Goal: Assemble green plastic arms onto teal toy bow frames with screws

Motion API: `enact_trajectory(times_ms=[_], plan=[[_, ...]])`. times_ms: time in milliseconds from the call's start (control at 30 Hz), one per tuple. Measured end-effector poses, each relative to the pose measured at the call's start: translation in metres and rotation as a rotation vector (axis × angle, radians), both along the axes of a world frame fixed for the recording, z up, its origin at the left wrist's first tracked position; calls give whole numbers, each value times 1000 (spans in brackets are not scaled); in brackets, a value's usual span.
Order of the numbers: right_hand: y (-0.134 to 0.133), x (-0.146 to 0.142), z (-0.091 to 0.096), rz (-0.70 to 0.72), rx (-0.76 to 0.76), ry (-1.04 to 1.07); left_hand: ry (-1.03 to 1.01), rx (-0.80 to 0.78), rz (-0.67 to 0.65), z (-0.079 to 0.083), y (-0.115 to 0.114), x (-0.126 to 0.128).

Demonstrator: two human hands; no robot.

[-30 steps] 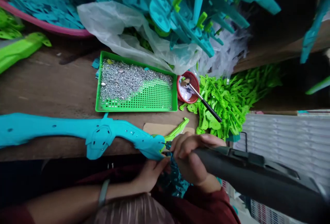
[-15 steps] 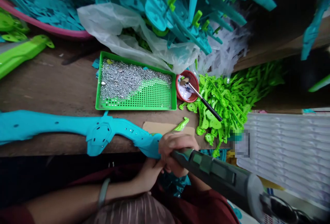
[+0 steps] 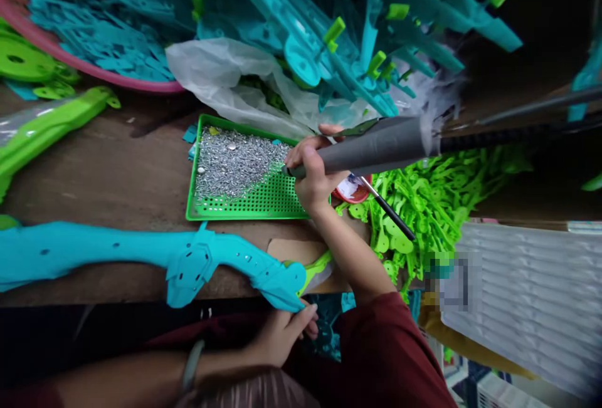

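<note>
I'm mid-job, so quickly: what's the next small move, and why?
Probably lower the tip of the grey driver into the screws: the right hand holds it above the green tray, tip towards them, while the left hand is at the blue part.

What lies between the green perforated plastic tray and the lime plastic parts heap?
In the head view, a round red plastic basket, partly hidden by the right hand, and a black-handled brush.

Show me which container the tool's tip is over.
The rectangular green tray, heaped with small silvery pieces, under the tool in the right hand. The red basket and pink basin are rounded.
</note>
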State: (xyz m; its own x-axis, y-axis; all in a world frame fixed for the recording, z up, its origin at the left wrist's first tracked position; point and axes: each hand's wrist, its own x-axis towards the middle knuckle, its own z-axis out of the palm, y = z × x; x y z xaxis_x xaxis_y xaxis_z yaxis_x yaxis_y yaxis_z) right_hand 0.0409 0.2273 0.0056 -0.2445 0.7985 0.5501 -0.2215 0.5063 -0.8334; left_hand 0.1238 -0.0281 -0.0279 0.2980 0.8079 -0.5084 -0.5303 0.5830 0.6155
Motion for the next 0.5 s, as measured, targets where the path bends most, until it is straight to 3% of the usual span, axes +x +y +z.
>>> enact_trajectory(times_ms=[267,367,500], plan=[[1,-4,3,2,-38,35,35,43,-26,-5,1,-2],[-14,10,29,-31,-40,53,32,35,-29,-4,3,-1],[-80,70,79,-18,-68,-34,13,27,-29,2,5,-3]])
